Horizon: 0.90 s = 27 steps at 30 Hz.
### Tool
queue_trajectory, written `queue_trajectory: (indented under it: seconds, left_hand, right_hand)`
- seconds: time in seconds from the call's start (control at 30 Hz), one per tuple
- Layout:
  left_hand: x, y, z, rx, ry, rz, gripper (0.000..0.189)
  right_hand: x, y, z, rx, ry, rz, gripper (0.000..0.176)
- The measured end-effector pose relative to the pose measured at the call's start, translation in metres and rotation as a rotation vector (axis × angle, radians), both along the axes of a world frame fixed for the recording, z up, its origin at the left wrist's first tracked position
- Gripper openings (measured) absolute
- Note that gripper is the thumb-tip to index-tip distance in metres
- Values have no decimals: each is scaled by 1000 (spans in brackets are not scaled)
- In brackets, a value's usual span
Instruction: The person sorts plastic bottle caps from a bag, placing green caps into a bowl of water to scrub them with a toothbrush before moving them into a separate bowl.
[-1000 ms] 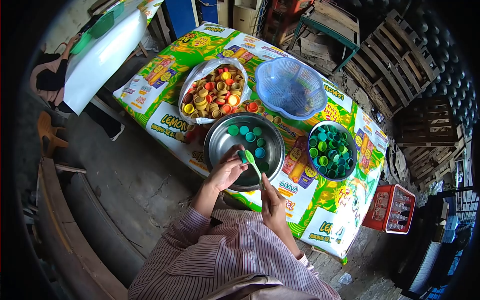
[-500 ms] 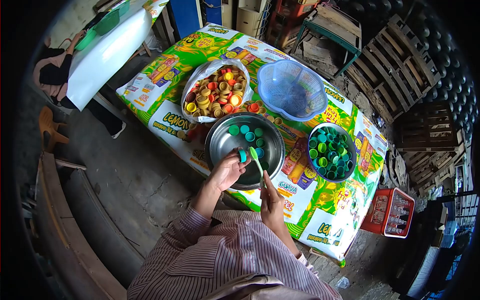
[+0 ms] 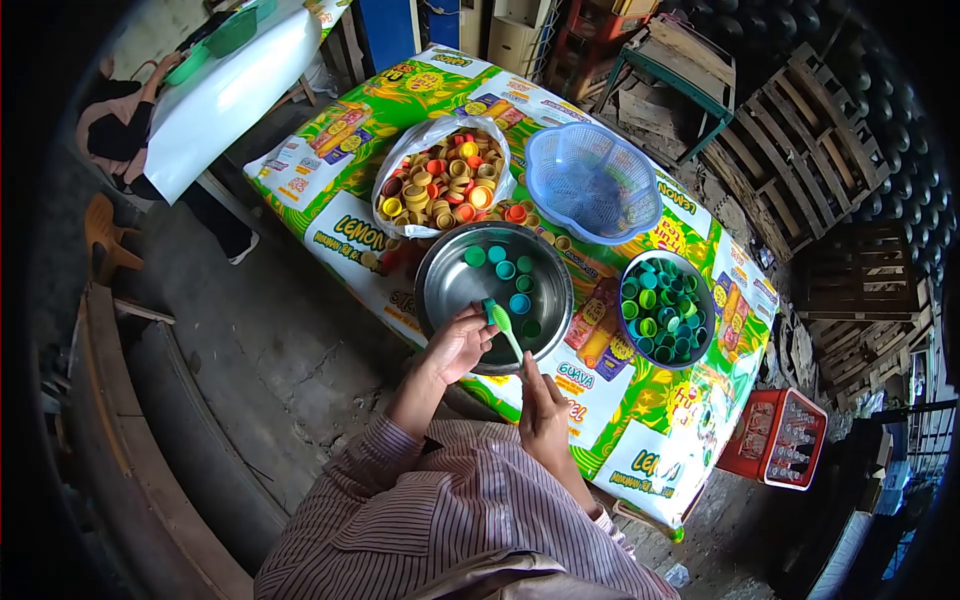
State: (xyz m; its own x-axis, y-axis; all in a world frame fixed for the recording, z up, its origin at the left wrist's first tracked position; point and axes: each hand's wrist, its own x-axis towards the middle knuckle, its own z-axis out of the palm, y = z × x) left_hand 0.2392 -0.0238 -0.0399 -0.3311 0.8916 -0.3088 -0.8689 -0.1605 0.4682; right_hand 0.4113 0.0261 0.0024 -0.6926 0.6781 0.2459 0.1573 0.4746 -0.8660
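A teal bottle cap is pinched in the fingers of my left hand, above the near part of a steel basin. My right hand grips the handle of a light green toothbrush, whose head is at the cap. Inside the basin lie several loose caps, green and blue, such as a blue cap. To the right stands a bowl full of green and teal caps. Behind the basin, a white plastic bag holds many yellow, orange and red caps.
A blue plastic basket sits on the table covered in printed sheet. A red crate of bottles stands on the floor at right. Wooden pallets lean behind. Another person is at a white table, far left.
The toothbrush head has come left against the cap, where it was slightly apart before. The view has shifted a little, and both hands hold the same things.
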Motion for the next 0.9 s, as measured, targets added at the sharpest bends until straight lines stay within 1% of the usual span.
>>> queue_trajectory:
  seconds: [0.03, 0.07, 0.1, 0.13, 0.2, 0.27, 0.33, 0.37, 0.4, 0.43, 0.47, 0.5, 0.53, 0.6, 0.63, 0.67, 0.7, 0.73, 0.77, 0.8, 0.83, 0.9]
  left_hand:
    - [1, 1, -1, 69, -24, -29, 8]
    - [2, 1, -1, 70, -23, -29, 8]
    - [3, 1, -1, 24, -38, -68, 10]
    - [5, 0, -1, -22, -54, -104, 13]
    - [12, 1, 5, -13, -45, -97, 15]
    - [18, 2, 7, -2, -37, -93, 17]
    - [22, 3, 8, -46, -35, -107, 18]
    - [23, 3, 10, -46, -32, -106, 18]
    - [25, 4, 12, 40, -63, -149, 18]
    - [28, 4, 13, 125, -97, -194, 19]
    - [30, 5, 13, 124, -97, -199, 19]
    - [32, 7, 14, 208, -112, -266, 19]
    - [34, 10, 14, 292, -129, -335, 19]
    - [44, 14, 6, 334, -116, -374, 21]
    - [49, 13, 2, 207, -14, -328, 21]
    - [54, 14, 0, 82, 89, -278, 22]
    - [60, 17, 5, 42, 81, -238, 22]
    - [63, 18, 5, 46, 86, -236, 22]
    - [64, 18, 5, 24, 95, -215, 22]
    - [65, 18, 3, 3, 102, -190, 23]
    - [67, 17, 1, 17, 165, -202, 27]
    - [64, 16, -1, 28, 159, -205, 29]
  right_hand:
    - [1, 0, -2, -4, -18, 32, 53]
    - [2, 0, -3, -7, -36, 62, 53]
    - [1, 0, -1, -30, -20, -9, 53]
    - [4, 1, 1, -28, -20, -6, 53]
    - [10, 2, 4, 73, -97, 87, 52]
    - [12, 4, -2, 104, -66, 107, 51]
    - [12, 10, -2, 58, -65, -106, 50]
    - [18, 14, -8, 63, -21, -114, 51]
    - [19, 18, -6, 121, 63, -109, 49]
    - [22, 19, -3, -61, 15, -136, 48]
    - [22, 22, 4, -244, -33, -164, 48]
    - [20, 28, 4, -251, 51, -152, 48]
    - [19, 33, 14, -320, 32, -95, 53]
    - [16, 42, 31, -201, -46, 0, 55]
    - [12, 44, 40, -179, -56, 12, 53]
    - [11, 48, 45, -75, -108, 59, 49]
    - [9, 51, 42, -83, -93, 78, 46]
    - [7, 54, 39, -91, -76, 103, 43]
    - [8, 56, 39, -84, -118, 114, 37]
    - [8, 58, 36, -77, -116, 126, 37]
    - [9, 60, 30, -65, -104, 126, 35]
    - [10, 62, 29, -78, -66, 90, 32]
